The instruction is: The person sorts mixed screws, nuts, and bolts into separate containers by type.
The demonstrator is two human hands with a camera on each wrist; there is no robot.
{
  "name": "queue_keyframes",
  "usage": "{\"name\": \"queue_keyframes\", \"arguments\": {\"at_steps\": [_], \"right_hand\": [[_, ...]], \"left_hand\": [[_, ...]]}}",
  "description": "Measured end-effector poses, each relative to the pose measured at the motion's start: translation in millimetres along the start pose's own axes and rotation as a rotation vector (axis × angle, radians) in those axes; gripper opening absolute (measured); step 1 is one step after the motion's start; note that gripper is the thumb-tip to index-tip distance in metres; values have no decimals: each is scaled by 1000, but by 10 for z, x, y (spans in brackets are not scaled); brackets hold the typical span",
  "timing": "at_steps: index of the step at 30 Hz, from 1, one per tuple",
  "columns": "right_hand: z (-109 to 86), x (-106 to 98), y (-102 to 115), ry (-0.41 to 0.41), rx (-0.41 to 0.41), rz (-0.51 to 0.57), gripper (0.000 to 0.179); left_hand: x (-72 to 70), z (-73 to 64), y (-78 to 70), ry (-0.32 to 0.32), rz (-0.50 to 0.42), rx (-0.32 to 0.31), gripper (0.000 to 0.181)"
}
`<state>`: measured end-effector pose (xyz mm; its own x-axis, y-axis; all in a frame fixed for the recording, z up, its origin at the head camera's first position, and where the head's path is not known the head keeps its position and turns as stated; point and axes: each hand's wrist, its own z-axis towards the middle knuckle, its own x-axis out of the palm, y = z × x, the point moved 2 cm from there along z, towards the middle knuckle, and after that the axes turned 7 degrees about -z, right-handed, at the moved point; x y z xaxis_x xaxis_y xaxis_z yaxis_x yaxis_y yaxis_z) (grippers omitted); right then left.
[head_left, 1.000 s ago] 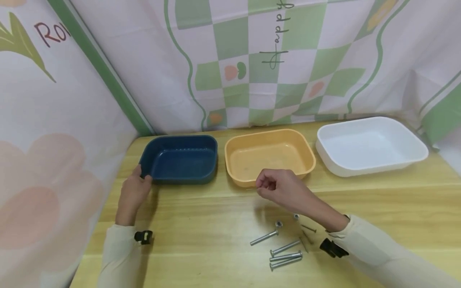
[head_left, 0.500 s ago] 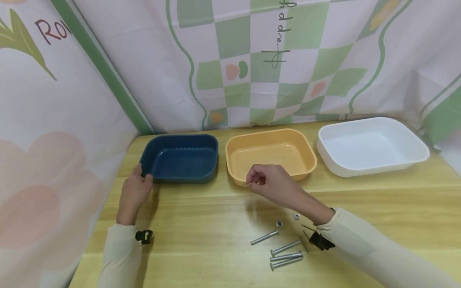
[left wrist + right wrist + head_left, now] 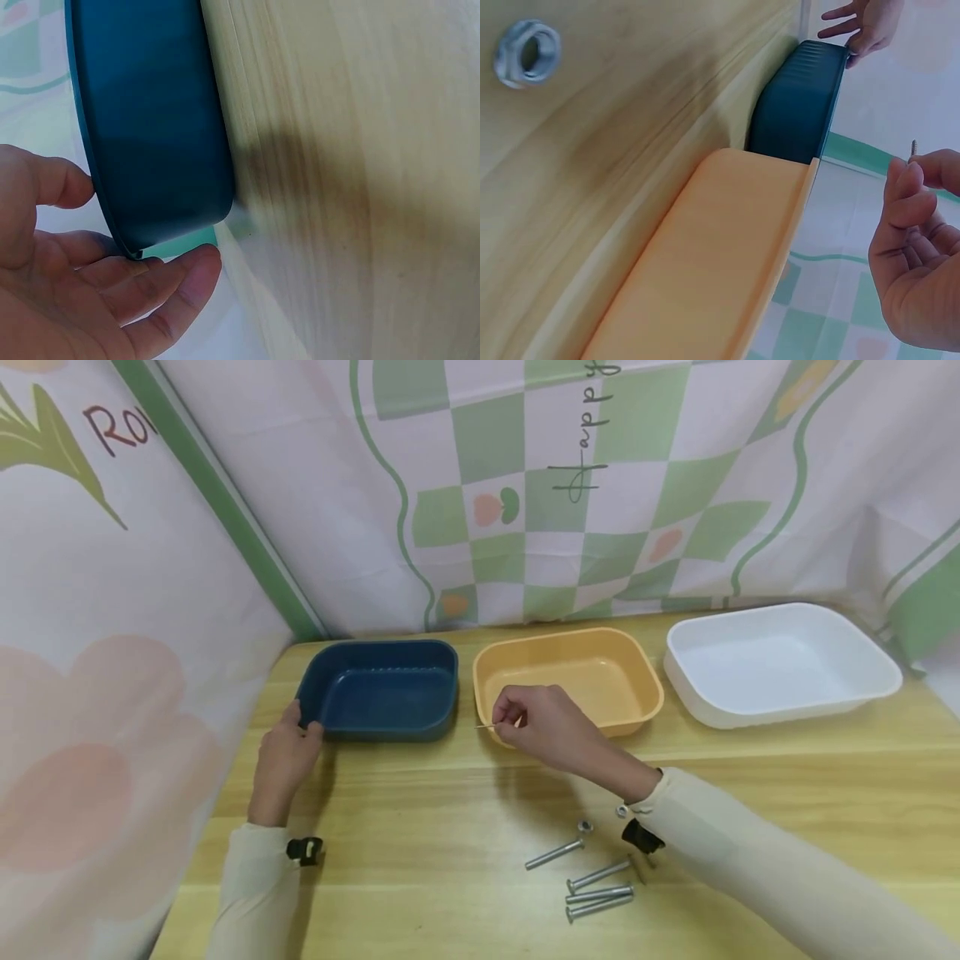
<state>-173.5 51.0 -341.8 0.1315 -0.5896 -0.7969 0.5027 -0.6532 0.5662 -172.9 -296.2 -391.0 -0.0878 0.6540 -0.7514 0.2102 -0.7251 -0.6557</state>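
My right hand (image 3: 551, 727) pinches a small thin screw (image 3: 483, 726) between thumb and forefinger, above the front left corner of the yellow tray (image 3: 630, 727). Its threaded tip (image 3: 913, 148) sticks out past the fingertips in the right wrist view. At the left, my left hand (image 3: 285, 764) holds the front left corner of the dark blue tray (image 3: 382, 735) by thumb and forefinger at the rim. The other fingers (image 3: 161, 307) reach out loosely beyond the corner in the left wrist view. Inside the blue tray no items show.
A white tray (image 3: 780, 660) stands at the back right. Several long bolts (image 3: 553, 855) lie on the wooden table (image 3: 390, 860), with two hex nuts (image 3: 585, 827) close by. Small screws (image 3: 637, 868) lie partly under the right sleeve. A printed curtain (image 3: 555, 560) hangs behind.
My right hand has moved left and slightly away from me, carrying the screw from the yellow tray's front edge to its left corner. The left hand stays at the blue tray.
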Motion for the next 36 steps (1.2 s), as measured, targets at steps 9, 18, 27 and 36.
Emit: {"name": "queue_keyframes", "arguments": {"at_steps": [9,18,27,36], "right_hand": [[100,31,42,-17,-12,-4,6],[190,75,76,-32,-4,1,5],[319,171,132,-20,-1,-33,5],[426,305,249,16,-4,-35,4]], "left_hand": [[8,2,-8,-1,4,-5,59],[6,-8,-4,-11,-2,-25,60],[21,-29,-15,-46,-31,-5,59],[21,-19,3,-75,-14,16,59]]}}
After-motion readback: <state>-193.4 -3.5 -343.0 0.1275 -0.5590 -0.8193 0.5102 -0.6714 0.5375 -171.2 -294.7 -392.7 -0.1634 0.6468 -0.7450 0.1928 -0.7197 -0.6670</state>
